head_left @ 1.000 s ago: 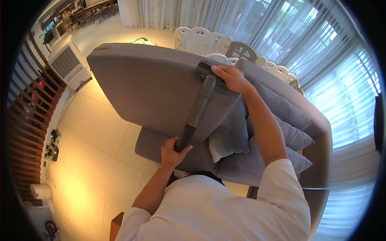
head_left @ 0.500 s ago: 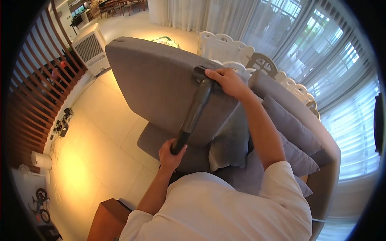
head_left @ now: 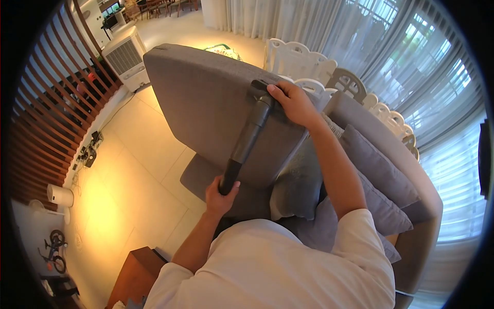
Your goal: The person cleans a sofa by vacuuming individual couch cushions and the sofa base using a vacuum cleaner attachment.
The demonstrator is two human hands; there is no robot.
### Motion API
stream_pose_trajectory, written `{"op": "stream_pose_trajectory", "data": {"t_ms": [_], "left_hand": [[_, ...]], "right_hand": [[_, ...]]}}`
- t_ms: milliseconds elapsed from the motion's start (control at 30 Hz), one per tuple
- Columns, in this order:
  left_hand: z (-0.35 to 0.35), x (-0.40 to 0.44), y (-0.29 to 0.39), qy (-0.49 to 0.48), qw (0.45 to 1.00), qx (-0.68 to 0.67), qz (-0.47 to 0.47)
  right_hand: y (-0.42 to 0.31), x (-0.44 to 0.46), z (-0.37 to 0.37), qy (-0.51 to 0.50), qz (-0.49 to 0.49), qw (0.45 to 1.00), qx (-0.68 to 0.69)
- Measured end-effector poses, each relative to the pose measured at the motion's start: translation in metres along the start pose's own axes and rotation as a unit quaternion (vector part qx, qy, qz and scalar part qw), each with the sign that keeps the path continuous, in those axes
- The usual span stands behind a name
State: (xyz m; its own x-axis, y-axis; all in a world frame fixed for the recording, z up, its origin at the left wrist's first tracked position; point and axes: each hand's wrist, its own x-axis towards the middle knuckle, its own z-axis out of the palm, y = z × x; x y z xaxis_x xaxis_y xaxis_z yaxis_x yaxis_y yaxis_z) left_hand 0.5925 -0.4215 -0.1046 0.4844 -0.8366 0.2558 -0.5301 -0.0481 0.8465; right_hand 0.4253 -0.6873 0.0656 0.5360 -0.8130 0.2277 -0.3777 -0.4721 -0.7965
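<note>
My left hand [head_left: 221, 196] is closed around the lower end of a dark vacuum cleaner tube [head_left: 248, 135]. The tube slants up to a small nozzle [head_left: 260, 88], which rests against the broad face of a grey sofa cushion [head_left: 206, 98] near its upper edge. That cushion stands tilted up on the sofa. At its top edge, beside the nozzle, my right hand [head_left: 292, 103] is closed over the cushion, thumb on the near side and the other fingers partly hidden. Below my right forearm lies a dark grey pillow [head_left: 297, 180].
More grey pillows [head_left: 378, 165] lean along the sofa back [head_left: 424, 193] on the right. Behind the sofa runs a white play fence [head_left: 301, 59] before curtains. An air cooler [head_left: 126, 57] and a slatted wooden screen [head_left: 46, 118] stand left; a brown wooden piece [head_left: 135, 275] is near my left elbow.
The view has swung slightly left, so the room sits farther right in it. The nozzle has shifted slightly up along the cushion. Both hands keep their holds.
</note>
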Motion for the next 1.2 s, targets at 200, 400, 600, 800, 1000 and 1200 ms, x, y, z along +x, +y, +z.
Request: {"op": "stream_pose_trajectory", "data": {"t_ms": [200, 400, 600, 800, 1000, 1200], "left_hand": [[0.02, 0.003, -0.002, -0.001, 0.997, -0.072, -0.025], [0.018, 0.004, -0.004, -0.029, 0.997, -0.068, -0.039], [0.081, 0.022, 0.0, -0.047, 0.995, -0.036, 0.079], [0.131, -0.011, -0.094, -0.095, 0.993, -0.033, 0.068], [0.108, -0.114, -0.218, -0.269, 0.949, 0.103, -0.125], [0.082, -0.169, -0.31, -0.287, 0.94, 0.132, -0.128]], "right_hand": [[-0.002, 0.007, -0.013, 0.006, 0.096, 0.995, -0.017], [0.069, 0.029, -0.081, 0.003, -0.072, 0.975, -0.209], [0.119, 0.046, -0.081, -0.091, 0.05, 0.994, 0.039], [0.163, 0.069, -0.099, -0.086, 0.095, 0.989, -0.066], [0.165, 0.078, -0.101, -0.024, 0.195, 0.976, -0.09], [0.207, 0.091, -0.119, -0.038, 0.258, 0.965, 0.009]]}}
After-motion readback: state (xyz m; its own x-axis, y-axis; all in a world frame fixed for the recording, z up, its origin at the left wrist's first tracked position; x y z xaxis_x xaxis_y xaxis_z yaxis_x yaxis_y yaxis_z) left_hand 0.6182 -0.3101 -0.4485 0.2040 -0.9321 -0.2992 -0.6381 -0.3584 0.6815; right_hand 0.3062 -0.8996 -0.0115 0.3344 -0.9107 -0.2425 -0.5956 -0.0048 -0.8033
